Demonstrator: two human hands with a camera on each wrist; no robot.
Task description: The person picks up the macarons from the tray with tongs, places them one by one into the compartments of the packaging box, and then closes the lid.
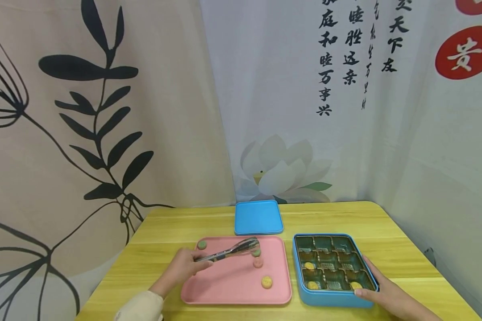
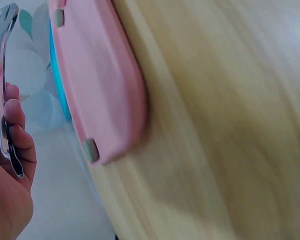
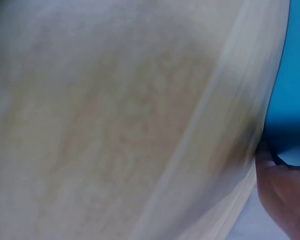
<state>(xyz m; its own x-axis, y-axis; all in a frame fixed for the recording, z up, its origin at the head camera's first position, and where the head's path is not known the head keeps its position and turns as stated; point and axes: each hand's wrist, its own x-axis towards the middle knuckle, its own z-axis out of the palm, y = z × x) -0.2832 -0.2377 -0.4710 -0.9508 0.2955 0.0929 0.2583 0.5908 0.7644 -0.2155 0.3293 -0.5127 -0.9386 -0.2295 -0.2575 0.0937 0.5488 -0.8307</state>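
Note:
My left hand [image 1: 186, 266] holds a pair of metal tongs [image 1: 234, 249] by the handle, their tips over the far right part of the pink tray [image 1: 225, 292]. In the left wrist view the fingers wrap round the tongs [image 2: 5, 75]. On the tray lie small round mooncake-like pieces: a yellow one [image 1: 267, 282], a pink one [image 1: 258, 262], a green one [image 1: 202, 244] in the far left corner and another green one [image 1: 256, 253] partly under the tongs. My right hand [image 1: 379, 285] grips the right side of a blue box [image 1: 333, 299], thumb at its front corner.
Inside the box, a dark divided insert [image 1: 335, 277] has yellow pieces in three compartments. A blue lid [image 1: 259, 217] lies behind the tray on the wooden table [image 1: 172, 227]. Printed curtains [image 1: 176, 111] hang behind the table.

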